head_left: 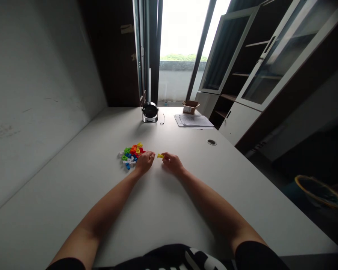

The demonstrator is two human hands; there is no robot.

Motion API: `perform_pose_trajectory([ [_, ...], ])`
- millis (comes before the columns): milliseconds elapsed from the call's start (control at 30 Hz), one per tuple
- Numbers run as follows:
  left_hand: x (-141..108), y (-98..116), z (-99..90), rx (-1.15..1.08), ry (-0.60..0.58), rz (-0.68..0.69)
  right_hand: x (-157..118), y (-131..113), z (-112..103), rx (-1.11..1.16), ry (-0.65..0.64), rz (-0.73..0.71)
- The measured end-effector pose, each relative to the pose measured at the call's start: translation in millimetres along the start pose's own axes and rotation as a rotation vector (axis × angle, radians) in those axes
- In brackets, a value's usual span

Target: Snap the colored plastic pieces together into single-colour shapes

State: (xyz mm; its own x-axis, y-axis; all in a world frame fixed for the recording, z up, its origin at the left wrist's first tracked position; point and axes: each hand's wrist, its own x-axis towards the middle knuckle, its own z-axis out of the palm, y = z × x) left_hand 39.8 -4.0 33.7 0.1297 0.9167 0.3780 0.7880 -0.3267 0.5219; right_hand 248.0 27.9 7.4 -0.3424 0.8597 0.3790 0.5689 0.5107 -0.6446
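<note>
A loose pile of small plastic building pieces [131,155] in orange, green, blue, white, red and yellow lies on the white desk [81,195]. My left hand [145,162] rests against the pile's right side, with its fingers curled and nothing visible in them. A small yellow plastic piece [160,156] sits at the fingertips of my right hand [172,163], which appears to pinch it. The two hands are close together, with the yellow piece between them.
Beyond the hands stand a round black-and-silver device [150,112] and a small cardboard box [190,107] on papers [193,120]. The desk has a cable grommet [212,142]. A wall runs along its left side, glass-fronted cabinets [273,63] stand right, and a bin [318,191] sits low.
</note>
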Motion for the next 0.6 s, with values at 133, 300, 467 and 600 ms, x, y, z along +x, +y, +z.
perform_pose_trajectory([
  [133,0,-3,5.2,-0.298,-0.087,-0.056,-2,-7,-5,-0.087,-0.042,-0.086],
  [300,1,-9,16.2,-0.559,-0.14,-0.11,-2,-14,-7,-0.158,-0.058,-0.223],
  [467,3,-13,20.6,-0.661,-0.185,-0.126,-2,-13,-5,-0.17,0.02,-0.293],
  [600,4,-13,19.7,-0.74,-0.224,-0.121,-1,-8,-3,-0.14,0.103,-0.329],
])
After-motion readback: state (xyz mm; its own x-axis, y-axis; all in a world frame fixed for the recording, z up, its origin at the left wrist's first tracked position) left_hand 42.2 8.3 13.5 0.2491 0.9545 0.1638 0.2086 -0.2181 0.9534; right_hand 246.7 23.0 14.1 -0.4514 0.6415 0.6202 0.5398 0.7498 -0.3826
